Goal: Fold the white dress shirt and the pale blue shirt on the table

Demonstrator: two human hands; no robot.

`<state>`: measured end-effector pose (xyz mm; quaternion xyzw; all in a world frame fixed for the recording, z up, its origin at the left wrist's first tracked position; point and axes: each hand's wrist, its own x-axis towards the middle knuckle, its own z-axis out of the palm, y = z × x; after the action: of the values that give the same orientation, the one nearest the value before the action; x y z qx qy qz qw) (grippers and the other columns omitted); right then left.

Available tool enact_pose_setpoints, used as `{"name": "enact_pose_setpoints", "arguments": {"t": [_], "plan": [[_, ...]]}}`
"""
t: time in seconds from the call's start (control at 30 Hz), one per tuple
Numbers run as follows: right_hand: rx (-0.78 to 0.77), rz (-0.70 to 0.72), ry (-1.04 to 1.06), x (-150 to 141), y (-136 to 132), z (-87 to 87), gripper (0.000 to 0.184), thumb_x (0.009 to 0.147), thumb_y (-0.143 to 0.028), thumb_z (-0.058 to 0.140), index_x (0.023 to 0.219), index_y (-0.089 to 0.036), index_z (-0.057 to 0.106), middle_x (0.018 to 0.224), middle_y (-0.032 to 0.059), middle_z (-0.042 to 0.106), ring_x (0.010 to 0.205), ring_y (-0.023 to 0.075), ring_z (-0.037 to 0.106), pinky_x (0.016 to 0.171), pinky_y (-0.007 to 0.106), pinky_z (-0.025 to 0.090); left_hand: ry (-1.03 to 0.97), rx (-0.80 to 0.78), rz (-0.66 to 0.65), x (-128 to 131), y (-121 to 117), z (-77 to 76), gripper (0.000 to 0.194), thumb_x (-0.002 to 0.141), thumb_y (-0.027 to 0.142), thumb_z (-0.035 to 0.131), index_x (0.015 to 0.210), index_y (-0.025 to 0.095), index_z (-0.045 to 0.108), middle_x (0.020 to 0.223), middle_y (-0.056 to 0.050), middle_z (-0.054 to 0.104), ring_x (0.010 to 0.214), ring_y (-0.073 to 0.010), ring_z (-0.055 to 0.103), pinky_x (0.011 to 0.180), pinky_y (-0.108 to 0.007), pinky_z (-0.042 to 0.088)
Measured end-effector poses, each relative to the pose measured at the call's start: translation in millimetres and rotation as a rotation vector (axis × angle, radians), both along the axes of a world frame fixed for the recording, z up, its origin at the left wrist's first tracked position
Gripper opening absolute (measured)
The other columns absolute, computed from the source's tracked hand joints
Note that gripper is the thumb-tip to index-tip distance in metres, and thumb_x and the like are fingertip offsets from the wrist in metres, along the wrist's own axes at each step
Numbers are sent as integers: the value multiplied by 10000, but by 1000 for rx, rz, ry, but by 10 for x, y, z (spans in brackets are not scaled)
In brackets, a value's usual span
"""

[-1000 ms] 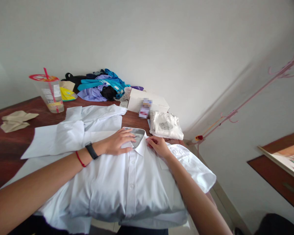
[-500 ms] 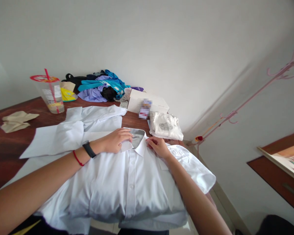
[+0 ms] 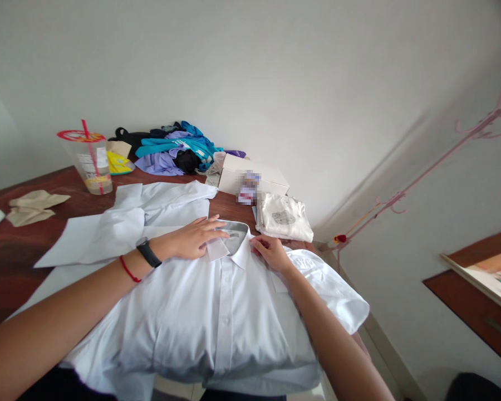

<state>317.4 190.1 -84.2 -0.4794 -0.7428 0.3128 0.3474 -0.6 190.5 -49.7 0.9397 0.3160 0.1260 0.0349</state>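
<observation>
A white button-up shirt [image 3: 187, 312] lies front up on the table, its collar [image 3: 241, 254] away from me and its lower end hanging over the near edge. My left hand [image 3: 194, 238] rests flat at the left side of the collar, fingers spread and pointing right. On the opposite side of the collar, my right hand [image 3: 271, 250] is closed, its thumb and fingers pinching the shirt's fabric near the shoulder. One white sleeve [image 3: 92, 236] stretches over the table to the left. Another puffed white part [image 3: 332, 292] sticks out to the right, beyond my right forearm.
Behind the shirt are a folded satin garment [image 3: 284, 217], a white box [image 3: 271, 175] and a heap of clothes [image 3: 171, 150]. A plastic cup with a red straw [image 3: 92, 167] stands at the left, near a beige cloth [image 3: 37, 206]. A pink coat rack [image 3: 438, 161] is at the right.
My left hand's fingers have spread and straightened over the collar's left side. My right hand keeps its place. The whole view has shifted very slightly.
</observation>
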Motion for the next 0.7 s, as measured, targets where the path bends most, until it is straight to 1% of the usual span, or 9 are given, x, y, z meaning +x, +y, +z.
{"name": "enact_pose_setpoints", "arguments": {"t": [0.13,0.23,0.33,0.47,0.57,0.7], "plan": [[-9,-10,-7,10,19,-21,386,956,-526,589,908,-178,751,724,34,718,579,149,573,553,256,437,3,26,-37,29,-24,18,744,784,-13,550,1476,262,553,1615,-70,445,1550,-331,280,1234,-539,286],[-12,-14,-4,13,23,-22,387,952,-531,594,913,-180,752,722,34,717,583,151,575,546,254,432,-61,53,-60,46,-36,20,719,764,-52,528,1422,227,602,1574,-79,500,1529,-298,332,1225,-494,319],[-16,-10,0,11,19,-14,390,952,-532,593,922,-178,753,731,37,721,589,153,581,556,257,440,-126,66,-73,67,-39,13,672,756,-56,550,1373,195,632,1514,-84,567,1486,-277,402,1210,-457,348],[-1,-13,-14,8,11,-4,386,953,-523,593,917,-174,754,719,35,716,590,152,580,571,261,443,-135,53,-83,110,-30,-32,706,732,-85,543,1383,177,618,1448,-66,630,1420,-260,485,1197,-437,365],[-2,-10,-14,9,9,-1,385,952,-525,592,918,-175,752,727,35,720,589,152,579,572,263,446,-137,95,-72,144,-19,-73,687,773,-96,518,1402,168,601,1432,-68,643,1370,-245,537,1185,-428,379],[-2,-15,-15,8,11,-1,386,951,-528,593,903,-178,748,732,38,725,591,153,583,581,265,456,-84,162,-54,172,-25,-99,635,831,-82,510,1410,165,596,1447,-75,633,1346,-256,555,1157,-435,398]]}}
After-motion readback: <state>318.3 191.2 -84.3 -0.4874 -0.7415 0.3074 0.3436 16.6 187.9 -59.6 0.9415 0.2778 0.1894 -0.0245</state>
